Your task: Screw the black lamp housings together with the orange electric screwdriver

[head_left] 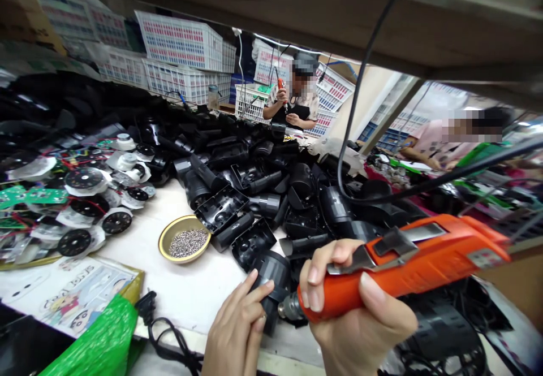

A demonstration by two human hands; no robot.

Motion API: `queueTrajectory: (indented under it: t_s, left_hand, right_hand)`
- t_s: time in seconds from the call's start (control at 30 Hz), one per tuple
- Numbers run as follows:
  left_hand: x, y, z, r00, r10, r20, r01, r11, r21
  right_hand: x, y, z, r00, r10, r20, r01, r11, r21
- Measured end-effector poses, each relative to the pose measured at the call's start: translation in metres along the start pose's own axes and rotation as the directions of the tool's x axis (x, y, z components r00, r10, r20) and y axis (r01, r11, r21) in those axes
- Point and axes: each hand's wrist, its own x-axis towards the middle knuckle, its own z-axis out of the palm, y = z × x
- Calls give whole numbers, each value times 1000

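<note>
My right hand (352,319) is wrapped round an orange electric screwdriver (407,268), thumb on the near side and fingers over its metal lever. The tool lies nearly level, its metal nose pointing left at a black plastic housing (274,268). My left hand (240,328) grips that housing from the left, with its fingers along the side; the thumb is hidden. Whether the bit touches the housing, I cannot tell. Left of the housing stands a yellow-rimmed bowl (184,257) holding small metal screws (189,243).
Black plastic shells (223,206) are heaped across the bench. At left lie fan-motor assemblies (85,181) and green circuit boards (44,195). A black cable (350,121) loops down at right. Near the front edge are a plug (146,307) and green bag (102,336). Two people work beyond.
</note>
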Motion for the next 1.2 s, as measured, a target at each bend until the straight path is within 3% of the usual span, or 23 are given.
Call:
queueTrajectory:
  t_s: [0.27,0.5,0.83,0.93,1.07,1.2]
  left_hand:
    - [-1,0,2,1000,24,9,-23,999,-37]
    - [-6,2,8,996,-70,-46,59,976,-208]
    - [-4,-2,9,1000,-7,-26,4,990,-138]
    - [-1,-7,-1,996,83,45,-80,995,-67]
    - [4,-8,-14,929,283,240,-315,943,108]
    - [7,-5,-19,924,243,294,-304,935,182]
  right_hand:
    - [-4,7,1,1000,-11,18,11,1000,16]
    - [6,-8,4,996,-77,-44,73,994,-86]
    - [17,-6,3,976,-196,-99,177,969,-172]
    - [21,-11,-2,960,-266,-86,244,948,-202]
    - [26,-23,-13,941,-319,-114,283,926,-251]
    - [30,-27,-21,928,-340,-153,292,918,-267]
